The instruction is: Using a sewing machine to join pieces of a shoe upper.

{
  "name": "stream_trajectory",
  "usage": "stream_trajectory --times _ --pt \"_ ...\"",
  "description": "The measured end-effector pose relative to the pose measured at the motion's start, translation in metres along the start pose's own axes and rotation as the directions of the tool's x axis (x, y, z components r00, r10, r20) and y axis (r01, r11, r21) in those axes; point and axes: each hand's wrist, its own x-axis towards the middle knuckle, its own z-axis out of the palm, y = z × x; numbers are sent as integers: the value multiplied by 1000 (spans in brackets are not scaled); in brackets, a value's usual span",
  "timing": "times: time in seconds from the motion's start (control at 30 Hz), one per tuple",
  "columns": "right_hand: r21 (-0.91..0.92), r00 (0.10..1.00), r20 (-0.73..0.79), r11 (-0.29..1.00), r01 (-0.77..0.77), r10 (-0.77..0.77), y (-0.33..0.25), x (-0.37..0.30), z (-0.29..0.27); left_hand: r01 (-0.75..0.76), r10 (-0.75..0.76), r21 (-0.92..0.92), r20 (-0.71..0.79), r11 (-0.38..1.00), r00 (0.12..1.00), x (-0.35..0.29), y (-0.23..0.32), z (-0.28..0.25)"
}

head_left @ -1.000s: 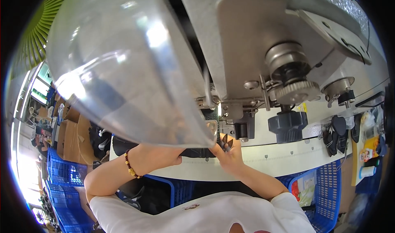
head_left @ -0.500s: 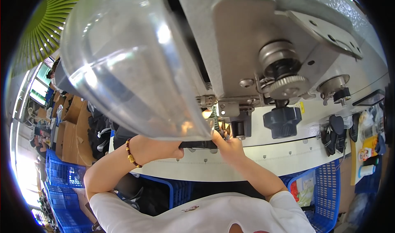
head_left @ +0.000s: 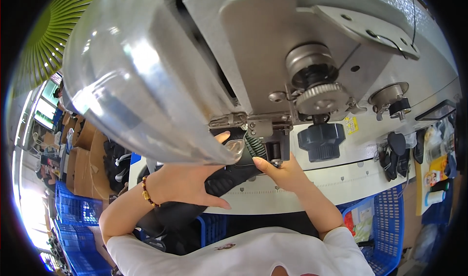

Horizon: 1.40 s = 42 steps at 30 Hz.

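Note:
A black piece of ribbed, padded material point(head_left: 225, 179) lies at the sewing machine's point(head_left: 258, 52) stitching area and hangs over the table's front edge on the left. My left hand point(head_left: 183, 181), a beaded bracelet at its wrist, rests over this piece with thumb and fingers spread. Part of it is behind the clear plastic shield point(head_left: 146, 105). On the right, my right hand point(head_left: 287, 173) grips the piece's edge, thumb on top, beside the presser parts point(head_left: 275, 152); its other fingers are mostly hidden. Dark green ribbed material point(head_left: 254, 144) shows behind the shield's tip.
A large black knob point(head_left: 321, 142) juts out above the white table point(head_left: 263, 200), right of my right hand. Blue baskets point(head_left: 387, 227) stand below on the right and on the left. Dark items point(head_left: 399, 154) and thread spools point(head_left: 435, 198) lie far right; cardboard boxes point(head_left: 85, 166) stand left.
My left hand has gone from closed fingers to spread and reaches further in. More of the black piece now shows, bunched under it and over the edge. The machine appears shifted slightly left in view.

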Motion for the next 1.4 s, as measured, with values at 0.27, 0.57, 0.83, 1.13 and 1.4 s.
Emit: stream_trajectory --times 0.27,0.57,0.83,1.13,1.4 --pt "49 997 -54 997 53 -50 0 -2 -15 142 -133 -53 150 988 980 7 29 8" --pt "-24 990 24 989 143 -142 -3 -4 -21 152 -138 -82 160 985 977 15 39 14" --pt "20 997 -52 998 53 -52 -2 2 -31 155 -155 -22 -22 988 988 21 56 24" --pt "109 994 -77 990 84 -76 -24 17 -35 212 -207 3 -203 977 957 34 62 34" --pt "58 992 -99 995 81 -75 -21 19 -37 209 -216 -60 -157 976 964 36 50 22"
